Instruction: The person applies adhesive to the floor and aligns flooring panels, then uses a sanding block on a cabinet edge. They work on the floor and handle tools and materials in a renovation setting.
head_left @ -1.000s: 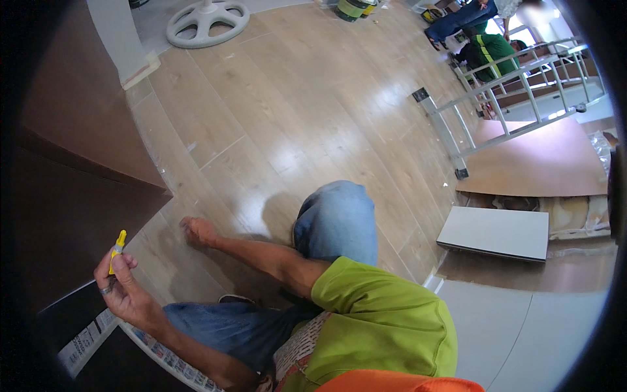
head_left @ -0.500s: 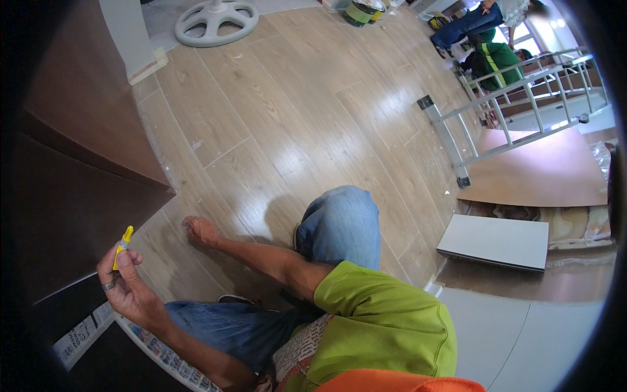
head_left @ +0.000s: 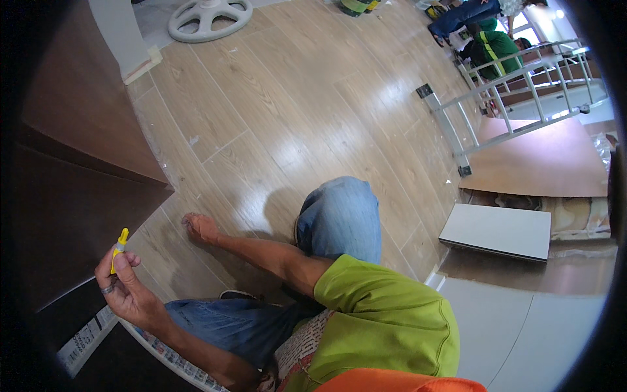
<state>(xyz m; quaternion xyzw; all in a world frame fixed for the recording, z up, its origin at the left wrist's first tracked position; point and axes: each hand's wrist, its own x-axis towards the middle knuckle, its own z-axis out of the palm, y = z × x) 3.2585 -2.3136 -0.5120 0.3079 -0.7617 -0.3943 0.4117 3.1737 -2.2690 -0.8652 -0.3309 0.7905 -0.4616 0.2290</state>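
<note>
While the left hand pinches a yellow tube low, presumably freeing its tip, the right hand curls near the floor, its hold unclear.

Single head view, left fisheye: faces down past wearer's knee; left grip and right grip near, floor stretching off, ladder farther, edges bowed.

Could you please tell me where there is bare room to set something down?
Mostly bare plank floor stretches between the right hand, white spoked base and metal ladder. The right side is crowded: a white board and pinkish panel lie near the ladder.
</note>
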